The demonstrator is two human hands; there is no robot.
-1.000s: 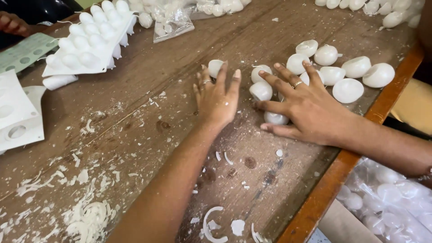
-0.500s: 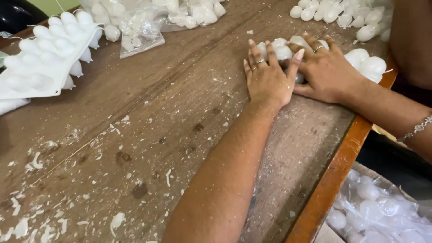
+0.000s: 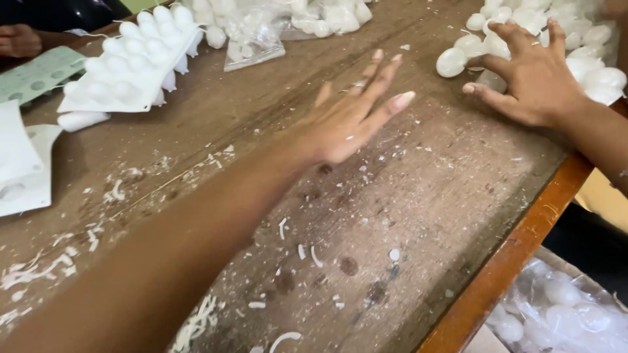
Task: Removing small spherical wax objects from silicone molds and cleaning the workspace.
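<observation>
White, rounded, dome-shaped moulded pieces (image 3: 523, 46) lay clustered at the far right corner of the worn brown wooden table (image 3: 418, 196). The right hand (image 3: 533, 72) rested flat against the near edge of the cluster, fingers spread, covering several pieces. The left hand (image 3: 350, 114) hovered above bare wood, fingers extended and spread, holding nothing; motion blur softened its outline. White flakes and curled trimmings (image 3: 196, 320) littered the near surface. A white moulded tray of rounded cavities (image 3: 131, 62) sat at the far left, filled with white forms. Clear plastic bags (image 3: 252, 36) beside it held more white pieces; the contents could not be counted. A further clear bag (image 3: 562, 310) below the table edge held similar pieces, partly cut off. Another person's hand (image 3: 19, 40) showed at the top left.
</observation>
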